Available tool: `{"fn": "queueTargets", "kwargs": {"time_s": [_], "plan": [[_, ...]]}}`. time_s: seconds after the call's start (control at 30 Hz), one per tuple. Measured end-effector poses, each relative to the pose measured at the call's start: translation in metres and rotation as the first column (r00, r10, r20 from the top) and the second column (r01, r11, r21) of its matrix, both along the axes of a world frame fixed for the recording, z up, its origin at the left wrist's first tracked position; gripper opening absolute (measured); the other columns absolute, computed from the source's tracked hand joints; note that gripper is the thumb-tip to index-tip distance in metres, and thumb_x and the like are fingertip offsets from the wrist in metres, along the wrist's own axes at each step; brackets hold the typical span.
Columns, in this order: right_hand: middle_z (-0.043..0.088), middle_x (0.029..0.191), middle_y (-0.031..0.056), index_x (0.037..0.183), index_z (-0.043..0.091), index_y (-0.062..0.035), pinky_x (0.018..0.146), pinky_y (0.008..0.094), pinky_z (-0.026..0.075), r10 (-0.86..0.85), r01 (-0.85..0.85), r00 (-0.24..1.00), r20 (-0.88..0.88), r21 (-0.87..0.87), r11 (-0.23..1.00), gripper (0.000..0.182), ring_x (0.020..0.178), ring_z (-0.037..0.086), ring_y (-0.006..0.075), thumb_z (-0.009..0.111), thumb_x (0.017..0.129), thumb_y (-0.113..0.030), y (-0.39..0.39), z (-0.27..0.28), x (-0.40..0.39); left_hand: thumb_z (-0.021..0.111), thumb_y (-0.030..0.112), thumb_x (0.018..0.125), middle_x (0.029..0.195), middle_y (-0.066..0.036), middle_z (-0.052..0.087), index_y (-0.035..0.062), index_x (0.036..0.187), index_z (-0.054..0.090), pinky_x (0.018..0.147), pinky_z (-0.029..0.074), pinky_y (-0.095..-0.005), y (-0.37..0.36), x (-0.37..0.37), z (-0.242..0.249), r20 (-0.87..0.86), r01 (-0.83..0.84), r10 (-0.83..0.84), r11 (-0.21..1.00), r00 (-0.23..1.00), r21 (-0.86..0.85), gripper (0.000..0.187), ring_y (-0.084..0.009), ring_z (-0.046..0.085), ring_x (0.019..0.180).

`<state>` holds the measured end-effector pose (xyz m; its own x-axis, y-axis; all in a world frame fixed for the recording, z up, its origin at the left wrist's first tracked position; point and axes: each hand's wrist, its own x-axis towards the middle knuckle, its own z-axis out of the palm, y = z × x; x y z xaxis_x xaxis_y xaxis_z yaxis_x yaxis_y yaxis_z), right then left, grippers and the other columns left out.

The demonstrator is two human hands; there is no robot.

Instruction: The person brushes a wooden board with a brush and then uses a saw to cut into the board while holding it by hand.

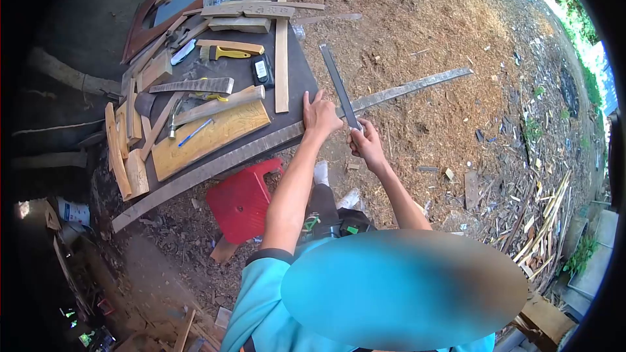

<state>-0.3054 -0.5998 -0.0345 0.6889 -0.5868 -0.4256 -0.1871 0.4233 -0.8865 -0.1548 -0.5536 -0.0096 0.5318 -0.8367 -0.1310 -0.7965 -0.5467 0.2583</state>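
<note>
A long, narrow wooden strip runs along the table's near edge and juts out past its corner. Faint cross marks show along its length. My left hand is closed over the strip at the corner, with fingertips reaching onto the tabletop. In my right hand is the near end of a flat grey metal bar, file-like in shape. The bar lies across the strip just right of my left hand and points away from me. The undersides of my fingers are hidden.
The dark table carries a hammer, a yellow-handled brush, a blue pen, a black box and several wood pieces. A red plastic stool stands below its edge. Wood shavings cover the ground.
</note>
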Motion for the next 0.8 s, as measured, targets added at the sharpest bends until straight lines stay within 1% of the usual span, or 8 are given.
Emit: {"fn": "queueTargets", "kwargs": {"time_s": [0.07,0.1,0.2,0.23,0.37,0.63,0.73,0.8], "plan": [[0.056,0.061,0.0105,0.111,0.041,-0.0026,0.044,0.0286,0.042,0.153,-0.192,0.979,-0.138,-0.343,0.92,0.028,0.052,0.055,0.0176,0.048,0.086,-0.013,-0.006,-0.023,-0.002,0.066,0.027,0.058,0.098,-0.015,0.064,0.006,0.074,0.069,0.107,0.019,-0.0376,0.001,-0.002,0.002,0.006,0.001,-0.001,1.0,1.0,0.001,0.027,-0.023,0.045,0.119],[0.056,0.06,0.0208,0.117,0.039,-0.001,0.05,0.041,0.046,0.099,-0.177,0.983,-0.154,-0.672,0.719,0.035,0.058,0.06,0.0336,0.045,0.084,-0.008,-0.002,-0.005,0.0,0.066,0.028,0.058,0.098,-0.016,0.064,0.0059,0.076,0.069,0.107,0.019,-0.0378,0.002,-0.003,0.002,0.002,0.007,-0.007,1.0,1.0,0.016,0.029,-0.0234,0.044,0.119],[0.056,0.064,0.0277,0.123,0.039,-0.0014,0.057,0.0498,0.046,0.014,-0.204,0.971,-0.239,-0.792,0.575,0.044,0.064,0.059,0.0435,0.043,0.079,-0.002,0.009,0.032,0.006,0.066,0.03,0.059,0.098,-0.017,0.063,0.0056,0.08,0.07,0.106,0.02,-0.0378,-0.003,0.001,0.003,-0.002,0.012,-0.012,1.0,1.0,0.028,0.032,-0.0242,0.044,0.119],[0.056,0.065,0.0281,0.128,0.037,-0.0017,0.061,0.0531,0.046,0.024,-0.303,0.935,-0.355,-0.76,0.575,0.054,0.065,0.059,0.0439,0.044,0.074,0.001,0.01,0.048,0.006,0.066,0.03,0.06,0.098,-0.017,0.063,0.0055,0.081,0.07,0.106,0.02,-0.0376,-0.004,0.002,-0.001,-0.001,0.014,-0.014,1.0,1.0,0.027,0.032,-0.0242,0.044,0.119],[0.058,0.066,0.0258,0.129,0.037,-0.0021,0.059,0.0509,0.048,0.056,-0.462,0.866,-0.497,-0.752,0.471,0.059,0.065,0.06,0.0426,0.049,0.071,0.001,0.013,0.06,0.004,0.064,0.026,0.062,0.096,-0.016,0.064,0.0061,0.077,0.07,0.105,0.022,-0.038,-0.003,0.0,0.0,0.016,0.024,-0.024,0.999,1.0,0.023,0.026,-0.0243,0.045,0.118],[0.058,0.064,0.0244,0.128,0.039,-0.0023,0.056,0.0483,0.049,0.047,-0.522,0.83,-0.556,-0.745,0.415,0.059,0.061,0.061,0.0398,0.049,0.071,0.002,0.021,0.082,-0.003,0.064,0.026,0.064,0.096,-0.016,0.064,0.0051,0.075,0.07,0.104,0.024,-0.0378,-0.001,-0.001,-0.002,0.05,0.029,-0.029,1.0,0.998,0.0,0.024,-0.0249,0.046,0.116],[0.058,0.064,0.025,0.129,0.039,-0.0032,0.055,0.0486,0.048,0.016,-0.531,0.817,-0.577,-0.741,0.412,0.06,0.06,0.06,0.0398,0.048,0.071,0.003,0.025,0.082,0.001,0.067,0.034,0.066,0.102,-0.018,0.062,0.0006,0.078,0.069,0.105,0.022,-0.0355,-0.001,0.001,-0.003,0.01,0.031,-0.031,0.999,0.999,0.013,0.036,-0.0229,0.044,0.118],[0.058,0.064,0.0251,0.129,0.039,-0.0034,0.055,0.0486,0.048,0.012,-0.534,0.814,-0.581,-0.739,0.411,0.059,0.06,0.06,0.0401,0.048,0.071,0.003,0.026,0.079,0.004,0.067,0.033,0.066,0.102,-0.018,0.062,0.0006,0.078,0.069,0.105,0.022,-0.0356,-0.001,0.0,-0.003,0.0,0.024,-0.024,0.999,1.0,0.027,0.034,-0.0232,0.044,0.118]]}}
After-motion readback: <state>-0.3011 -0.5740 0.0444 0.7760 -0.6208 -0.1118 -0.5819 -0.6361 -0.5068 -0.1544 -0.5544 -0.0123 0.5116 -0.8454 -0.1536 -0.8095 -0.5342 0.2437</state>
